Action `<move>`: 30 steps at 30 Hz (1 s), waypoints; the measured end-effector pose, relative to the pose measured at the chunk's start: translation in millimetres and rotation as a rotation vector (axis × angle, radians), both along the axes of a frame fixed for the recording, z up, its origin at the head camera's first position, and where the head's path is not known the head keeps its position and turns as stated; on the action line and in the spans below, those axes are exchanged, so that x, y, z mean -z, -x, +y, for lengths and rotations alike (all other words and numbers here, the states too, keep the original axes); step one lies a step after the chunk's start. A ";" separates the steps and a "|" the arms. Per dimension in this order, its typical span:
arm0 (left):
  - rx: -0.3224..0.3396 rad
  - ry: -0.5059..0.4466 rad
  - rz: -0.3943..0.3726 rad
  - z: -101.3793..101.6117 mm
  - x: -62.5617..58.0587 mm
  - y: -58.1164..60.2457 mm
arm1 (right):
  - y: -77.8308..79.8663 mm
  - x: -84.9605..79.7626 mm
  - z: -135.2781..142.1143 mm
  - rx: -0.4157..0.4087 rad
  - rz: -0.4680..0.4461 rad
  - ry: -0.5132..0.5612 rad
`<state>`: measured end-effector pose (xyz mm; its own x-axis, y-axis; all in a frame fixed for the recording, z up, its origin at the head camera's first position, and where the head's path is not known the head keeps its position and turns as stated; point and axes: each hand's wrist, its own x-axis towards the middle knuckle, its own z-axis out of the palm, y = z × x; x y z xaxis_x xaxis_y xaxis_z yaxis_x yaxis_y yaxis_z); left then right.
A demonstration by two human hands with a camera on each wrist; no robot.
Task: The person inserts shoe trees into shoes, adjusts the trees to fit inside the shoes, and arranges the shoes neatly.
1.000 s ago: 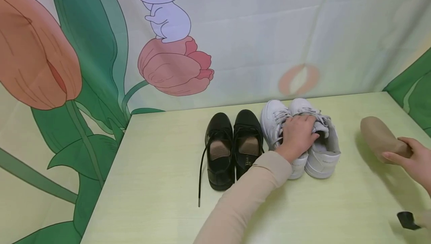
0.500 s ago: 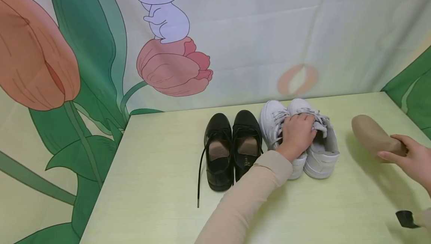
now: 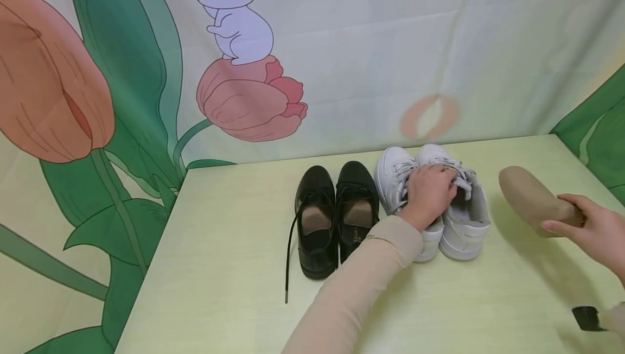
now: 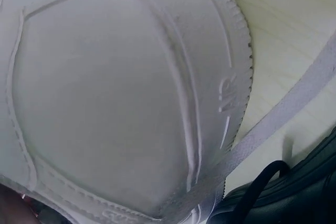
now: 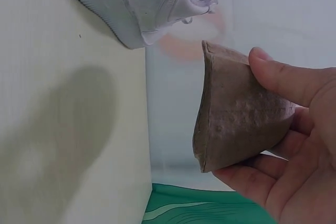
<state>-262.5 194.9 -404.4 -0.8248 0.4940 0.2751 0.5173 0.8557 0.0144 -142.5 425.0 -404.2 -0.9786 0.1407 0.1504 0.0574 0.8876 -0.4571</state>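
In the head view, my left hand (image 3: pixel 429 194) bends over the pair of white sneakers (image 3: pixel 469 234), its fingers gripping the tongue of the right sneaker near the laces. That sneaker's opening faces up beside the hand. The left wrist view is filled by the side of a white sneaker (image 4: pixel 100 87) and a loose lace (image 4: pixel 294 103). My right hand (image 3: pixel 593 232) holds a brown moulded shoe insert (image 3: pixel 524 199) by its narrow end, thumb on one side and fingers on the other. The right wrist view shows this insert (image 5: pixel 241 108) raised over the table, apart from the sneakers.
A pair of black lace-up shoes (image 3: pixel 317 256) stands left of the sneakers, with brown inserts (image 3: pixel 314 219) in the toes. One black lace (image 3: pixel 287 272) trails on the pale table (image 3: pixel 219 245). A printed curtain (image 3: pixel 351 71) hangs behind. A black item (image 3: pixel 587 318) shows at the right wrist.
My right hand has carried the shoe insert leftward, closer to the white sneakers. The right sneaker's tongue is drawn further aside, so its opening looks wider. The left hand has barely moved.
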 end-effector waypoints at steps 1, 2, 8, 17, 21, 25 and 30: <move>-0.001 0.001 0.003 0.3 -0.4 0.4 | 0.0 -1.3 -1.0 -0.001 -0.004 -0.004; -0.003 0.007 0.006 0.6 -0.9 0.7 | -0.2 -2.6 -2.0 -0.003 -0.005 -0.010; -0.010 0.034 0.013 2.5 -3.2 1.5 | -1.1 -11.1 -8.9 -0.017 -0.033 -0.034; 0.038 0.047 0.034 3.5 -3.9 2.8 | -4.1 -19.0 -14.1 -0.054 -0.066 -0.037; 0.067 0.022 0.019 4.5 -4.7 3.2 | -4.8 -21.8 -15.0 -0.068 -0.071 -0.042; 0.078 -0.012 0.012 4.9 -6.6 3.7 | -6.2 -24.8 -16.6 -0.080 -0.078 -0.045; 0.091 0.000 0.004 4.3 -10.0 5.3 | -7.9 -28.8 -19.8 -0.093 -0.081 -0.042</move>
<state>-267.8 199.2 -394.4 -0.7757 0.5666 0.2778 0.5926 0.8054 0.0120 -134.6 405.2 -375.4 -0.9962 0.0442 0.0744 0.0093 0.9091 -0.4165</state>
